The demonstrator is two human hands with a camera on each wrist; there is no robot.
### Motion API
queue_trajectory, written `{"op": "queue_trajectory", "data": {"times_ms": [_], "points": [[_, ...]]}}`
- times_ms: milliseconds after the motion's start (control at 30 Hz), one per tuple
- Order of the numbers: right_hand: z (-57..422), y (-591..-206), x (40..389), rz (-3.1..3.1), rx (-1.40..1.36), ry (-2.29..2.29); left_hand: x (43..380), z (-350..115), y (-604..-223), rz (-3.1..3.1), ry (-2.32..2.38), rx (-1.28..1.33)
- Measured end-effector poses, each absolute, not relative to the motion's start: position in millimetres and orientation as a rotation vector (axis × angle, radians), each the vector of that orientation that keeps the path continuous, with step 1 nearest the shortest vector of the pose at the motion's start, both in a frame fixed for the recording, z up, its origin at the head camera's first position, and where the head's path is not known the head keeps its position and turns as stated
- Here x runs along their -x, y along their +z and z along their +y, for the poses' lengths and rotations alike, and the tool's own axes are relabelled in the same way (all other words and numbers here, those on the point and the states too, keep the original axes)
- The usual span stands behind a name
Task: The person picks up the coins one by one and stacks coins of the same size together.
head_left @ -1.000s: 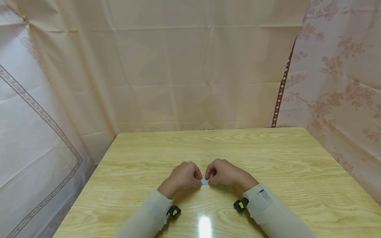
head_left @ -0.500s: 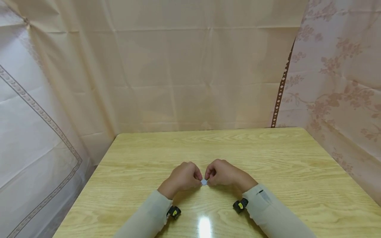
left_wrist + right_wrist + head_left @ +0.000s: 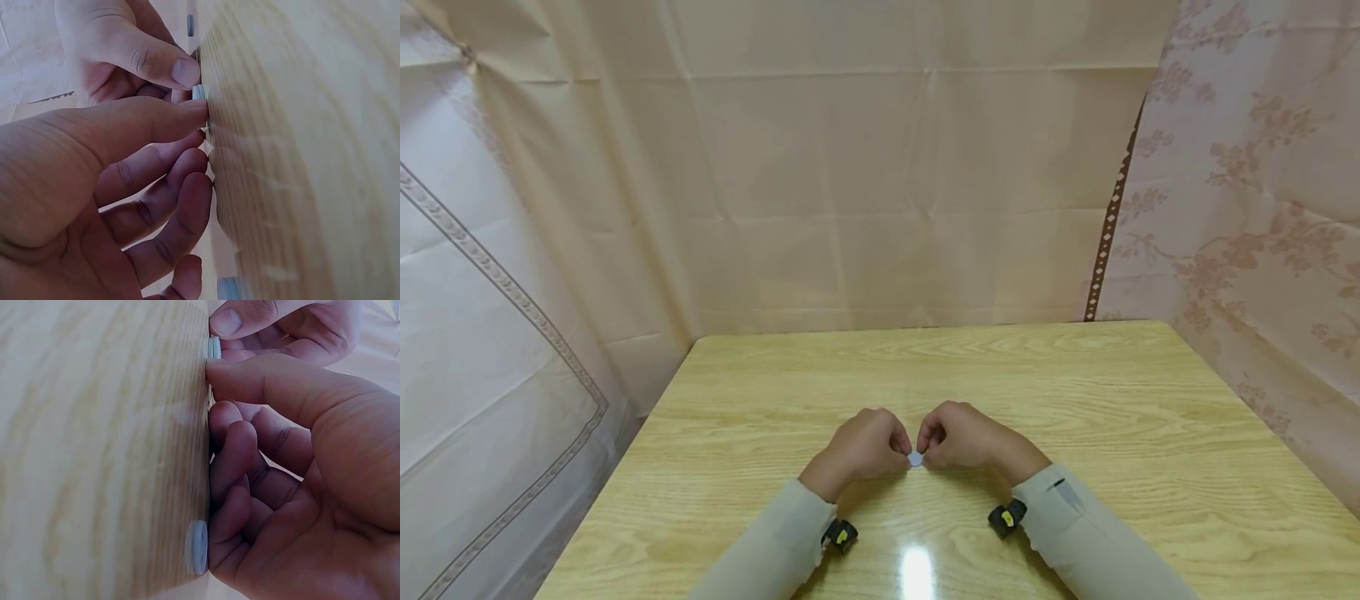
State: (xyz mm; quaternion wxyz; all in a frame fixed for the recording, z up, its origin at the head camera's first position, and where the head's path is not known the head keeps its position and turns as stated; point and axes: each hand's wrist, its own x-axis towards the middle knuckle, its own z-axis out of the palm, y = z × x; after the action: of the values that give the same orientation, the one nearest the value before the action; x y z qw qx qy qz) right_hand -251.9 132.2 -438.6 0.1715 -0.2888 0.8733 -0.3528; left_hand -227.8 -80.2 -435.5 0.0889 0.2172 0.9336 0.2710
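Observation:
A small stack of thin, pale blue-white discs (image 3: 915,459) lies on the wooden table, with both hands around it. In the left wrist view the stack (image 3: 199,92) shows layered edges, low against the tabletop. My left hand (image 3: 867,443) pinches it from the left with thumb and fingertips. From the other side my right hand (image 3: 961,435) does the same; its thumb (image 3: 234,380) is at the stack's edge (image 3: 214,347) in the right wrist view. The other fingers of both hands are bent, their tips close to the table. Fingertips hide the stack's sides.
Single discs lie on the table near the hands: one (image 3: 199,547) beside the right hand's fingers, another (image 3: 228,289) by the left hand's. The wooden table (image 3: 760,375) reaches back to a beige curtain (image 3: 880,183); patterned sheets hang at both sides.
One second ago the discs looked slightly offset between the fingers; now they appear as one even round shape. The hands have barely moved.

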Motion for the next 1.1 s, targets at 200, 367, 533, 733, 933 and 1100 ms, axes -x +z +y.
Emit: {"op": "queue_trajectory", "data": {"times_ms": [200, 367, 533, 733, 933, 1100], "points": [[133.2, -439.3, 252.5, 2.472, 0.817, -1.003, 228.2, -80.2, -436.8, 2.771, 0.802, -0.641], [134.6, -440.7, 253.8, 2.483, 0.832, -0.994, 228.5, -78.9, -435.2, 2.778, 0.793, -0.668], [135.1, -439.2, 253.5, 2.469, 0.831, -1.006, 228.1, -77.0, -433.6, 2.773, 0.791, -0.671], [135.7, -438.6, 253.6, 2.471, 0.82, -1.002, 228.1, -75.9, -433.3, 2.769, 0.785, -0.696], [135.3, -436.6, 251.8, 2.462, 0.815, -0.988, 228.1, -76.8, -434.6, 2.786, 0.767, -0.697], [135.0, -433.5, 250.1, 2.438, 0.829, -0.99, 227.9, -77.4, -435.6, 2.795, 0.764, -0.697]]}}
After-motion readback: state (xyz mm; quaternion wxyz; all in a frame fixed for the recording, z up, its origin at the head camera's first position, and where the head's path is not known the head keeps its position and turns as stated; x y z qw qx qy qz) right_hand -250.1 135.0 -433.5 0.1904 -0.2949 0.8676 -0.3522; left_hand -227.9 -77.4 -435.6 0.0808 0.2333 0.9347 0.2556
